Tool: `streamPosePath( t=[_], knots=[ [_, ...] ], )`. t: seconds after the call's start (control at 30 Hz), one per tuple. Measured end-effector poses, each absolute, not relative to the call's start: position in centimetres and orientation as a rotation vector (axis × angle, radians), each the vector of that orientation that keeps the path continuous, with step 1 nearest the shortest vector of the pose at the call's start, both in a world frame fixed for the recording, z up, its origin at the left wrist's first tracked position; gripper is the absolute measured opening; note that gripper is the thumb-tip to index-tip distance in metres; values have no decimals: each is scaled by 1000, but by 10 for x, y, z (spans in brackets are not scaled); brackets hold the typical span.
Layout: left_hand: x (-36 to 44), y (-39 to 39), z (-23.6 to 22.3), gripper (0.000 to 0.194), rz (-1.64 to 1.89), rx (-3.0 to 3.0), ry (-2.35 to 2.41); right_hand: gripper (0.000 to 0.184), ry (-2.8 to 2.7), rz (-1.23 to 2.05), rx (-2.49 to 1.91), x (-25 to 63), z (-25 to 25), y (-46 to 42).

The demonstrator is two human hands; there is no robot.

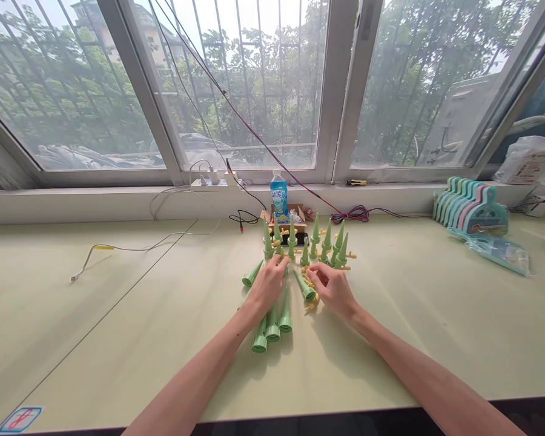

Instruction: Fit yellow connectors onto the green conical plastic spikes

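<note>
My left hand (271, 281) reaches in among the green cone-shaped watering spikes, its fingers bent and closed; what they hold is hidden. To its right, my right hand (333, 289) has thumb and forefinger pinched together at a small yellow valve (304, 272). Beneath that hand lie more yellow valves (312, 306) and a single green spike (304, 287) on its side. Several loose spikes (273, 330) lie below my left hand, open ends toward me. Beyond both hands, several spikes with yellow valves (340, 251) stand point up.
A blue-labelled bottle (279, 197) and a small cardboard box (300, 227) stand behind the spikes, with a dark phone (302, 238) in front. Coiled cable (352, 214) lies by the wall. Pastel hanger-like pieces (472, 209) stand at right. A white cable (131, 249) crosses the table at left.
</note>
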State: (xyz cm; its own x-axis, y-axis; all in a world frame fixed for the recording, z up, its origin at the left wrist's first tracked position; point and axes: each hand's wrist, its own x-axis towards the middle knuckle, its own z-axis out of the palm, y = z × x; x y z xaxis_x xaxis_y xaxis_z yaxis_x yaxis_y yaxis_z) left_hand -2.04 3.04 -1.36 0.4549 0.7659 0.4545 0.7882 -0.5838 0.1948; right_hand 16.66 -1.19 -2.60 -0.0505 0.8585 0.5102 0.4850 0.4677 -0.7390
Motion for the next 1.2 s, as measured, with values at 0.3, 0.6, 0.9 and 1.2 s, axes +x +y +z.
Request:
streamPosePath(
  t=[0.3,0.6,0.9,1.2],
  knots=[
    [-20,23,-6,17,-956,-2555,-1378,22,-1754,404,-1228,168,-25,-12],
    [-27,16,20,14,-1047,-2255,-1630,21,-1916,308,-1357,169,-24,-14],
    [-45,28,17,20,-561,-2202,-1991,23,-2020,325,-1422,169,-24,-15],
    [-37,21,17,24,-600,-2305,-1940,16,-1976,392,-1387,168,-23,-16]
  ],
)
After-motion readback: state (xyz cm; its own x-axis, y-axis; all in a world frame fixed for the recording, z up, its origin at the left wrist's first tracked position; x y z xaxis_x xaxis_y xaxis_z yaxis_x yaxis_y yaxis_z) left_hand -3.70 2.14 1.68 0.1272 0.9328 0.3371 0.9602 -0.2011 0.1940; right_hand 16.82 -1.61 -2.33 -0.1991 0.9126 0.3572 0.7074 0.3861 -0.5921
